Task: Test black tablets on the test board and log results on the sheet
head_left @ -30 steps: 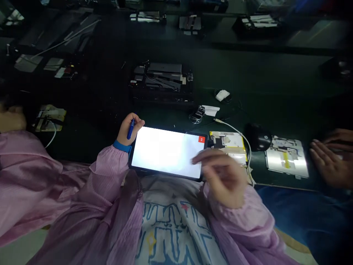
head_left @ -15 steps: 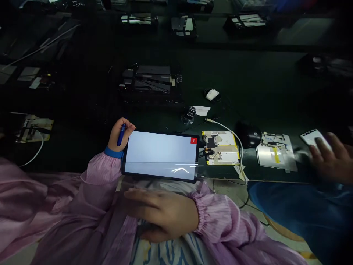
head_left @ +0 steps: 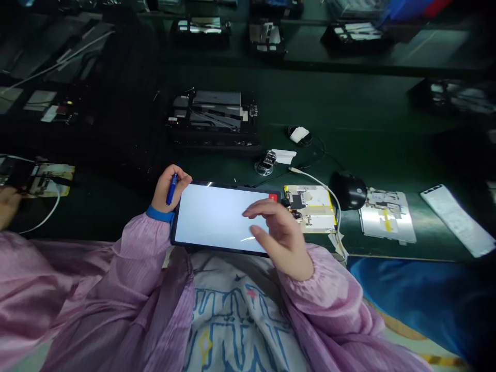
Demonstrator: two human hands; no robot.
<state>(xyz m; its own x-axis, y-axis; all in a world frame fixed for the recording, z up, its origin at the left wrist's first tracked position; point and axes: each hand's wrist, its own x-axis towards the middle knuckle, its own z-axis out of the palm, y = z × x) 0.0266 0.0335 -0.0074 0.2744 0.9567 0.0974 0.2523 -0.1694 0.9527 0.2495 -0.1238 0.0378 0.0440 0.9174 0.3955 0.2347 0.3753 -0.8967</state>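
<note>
A tablet screen (head_left: pixel 213 214), lit plain white with a red patch near its upper right corner, lies at the table's near edge. At its upper left corner is my left hand (head_left: pixel 159 190), fingers curled around a blue pen (head_left: pixel 171 189), thumb and fingertips by the tablet's edge. Over the right part of the screen hovers my right hand (head_left: pixel 285 238), empty, thumb and fingers apart; I cannot tell whether a fingertip touches the glass. To the right, an opened tablet body (head_left: pixel 318 197) with its circuit board showing sits close beside the screen, partly behind my right hand.
A white cable (head_left: pixel 318 180) curves past a black round object (head_left: pixel 351 190). A silver panel (head_left: pixel 391 219) and a long white piece (head_left: pixel 457 217) lie farther right. Behind stands a black parts tray (head_left: pixel 215 116). A co-worker's hand (head_left: pixel 8 204) shows at far left.
My right hand has moved from in front of my lap up over the screen. My left hand stays put with the pen. A co-worker's hand at right has left view; another appears at left.
</note>
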